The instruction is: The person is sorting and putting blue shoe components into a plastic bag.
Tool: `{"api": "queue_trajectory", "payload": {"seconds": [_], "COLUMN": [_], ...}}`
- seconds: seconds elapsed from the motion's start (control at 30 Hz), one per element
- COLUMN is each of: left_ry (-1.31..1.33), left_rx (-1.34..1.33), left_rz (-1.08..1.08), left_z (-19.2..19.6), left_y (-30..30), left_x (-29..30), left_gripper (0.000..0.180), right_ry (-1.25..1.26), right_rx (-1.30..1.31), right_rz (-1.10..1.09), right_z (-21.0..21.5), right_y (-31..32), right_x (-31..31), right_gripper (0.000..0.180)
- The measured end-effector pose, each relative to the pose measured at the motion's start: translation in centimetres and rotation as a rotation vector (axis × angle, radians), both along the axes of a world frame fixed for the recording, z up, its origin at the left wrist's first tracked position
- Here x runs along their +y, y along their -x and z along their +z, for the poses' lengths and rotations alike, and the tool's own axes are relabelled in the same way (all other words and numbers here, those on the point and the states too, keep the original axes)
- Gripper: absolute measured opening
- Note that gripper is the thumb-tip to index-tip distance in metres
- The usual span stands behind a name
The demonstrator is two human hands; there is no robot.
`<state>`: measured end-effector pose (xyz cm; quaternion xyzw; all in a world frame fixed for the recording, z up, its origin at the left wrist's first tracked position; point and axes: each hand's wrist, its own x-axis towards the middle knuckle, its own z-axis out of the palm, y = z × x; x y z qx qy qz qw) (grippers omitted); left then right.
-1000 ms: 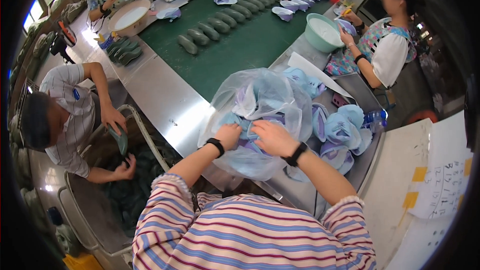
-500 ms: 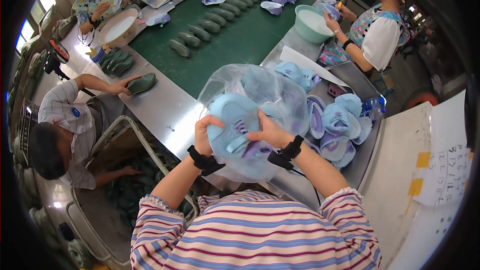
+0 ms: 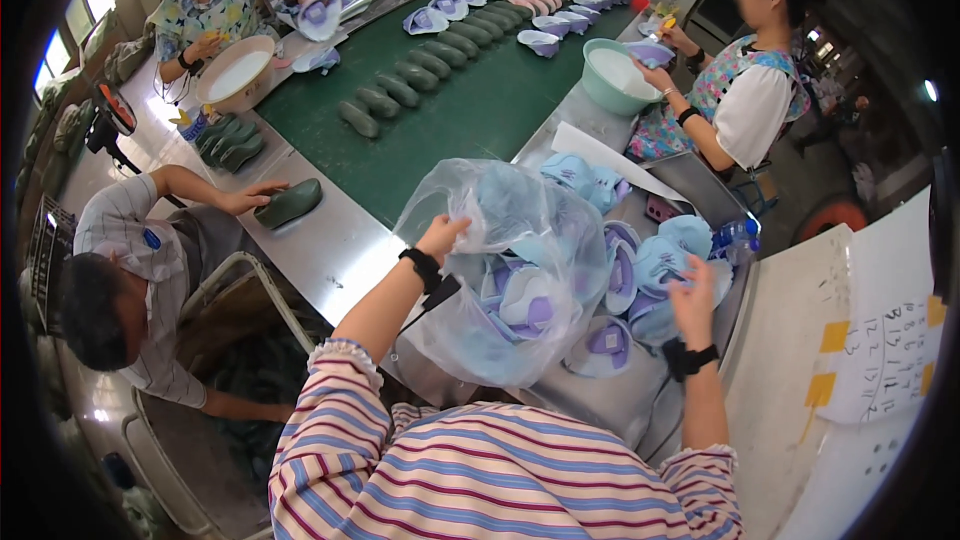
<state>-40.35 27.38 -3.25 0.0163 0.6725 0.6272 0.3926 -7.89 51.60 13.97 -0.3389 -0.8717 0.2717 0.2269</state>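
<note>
My left hand (image 3: 443, 237) is closed on the rim of a clear plastic bag (image 3: 428, 198). Inside the bag, light blue and purple shoe uppers (image 3: 525, 302) show through the film. Over to the right, my right hand (image 3: 692, 302) is at a heap of similar shoe uppers (image 3: 662, 258), its fingers apart and slightly blurred. Whether it touches an upper there I cannot tell. One loose shoe upper (image 3: 603, 342) lies between the bag and the heap, purple inside facing up.
A green conveyor belt (image 3: 450, 130) carries rows of dark green shoe lasts and uppers. At left, a co-worker's hand rests on a green last (image 3: 290, 203) above a cart. Two people work beside basins (image 3: 610, 100). A bottle (image 3: 735, 237) stands beyond the heap.
The blue shoe upper I held in both hands has left them. My left hand now grips the bag's rim, and my right hand has moved right to the heap.
</note>
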Motion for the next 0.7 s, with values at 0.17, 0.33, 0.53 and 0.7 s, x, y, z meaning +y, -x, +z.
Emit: {"api": "queue_trajectory", "payload": {"seconds": [0.17, 0.33, 0.53, 0.7], "left_ry": [-0.440, -0.756, 0.008, 0.504], "left_rx": [0.089, 0.501, 0.806, 1.275], "left_rz": [-0.021, -0.219, -0.808, -0.349], "left_z": [8.7, 17.6, 9.3, 4.4], "left_y": [1.5, 5.7, -0.5, -2.5], "left_x": [5.8, 6.6, 3.5, 4.5], "left_gripper": [0.044, 0.041, 0.025, 0.074], "right_ry": [0.097, -0.217, -0.055, -0.162], "right_rx": [-0.141, -0.077, -0.333, -0.131], "right_rz": [0.896, 0.731, 0.304, 0.452], "right_z": [-0.6, -5.4, -7.3, -6.5], "right_y": [11.7, 20.3, 18.2, 19.7], "right_x": [-11.2, -6.7, 3.7, -1.3], "right_gripper": [0.047, 0.075, 0.064, 0.059]}}
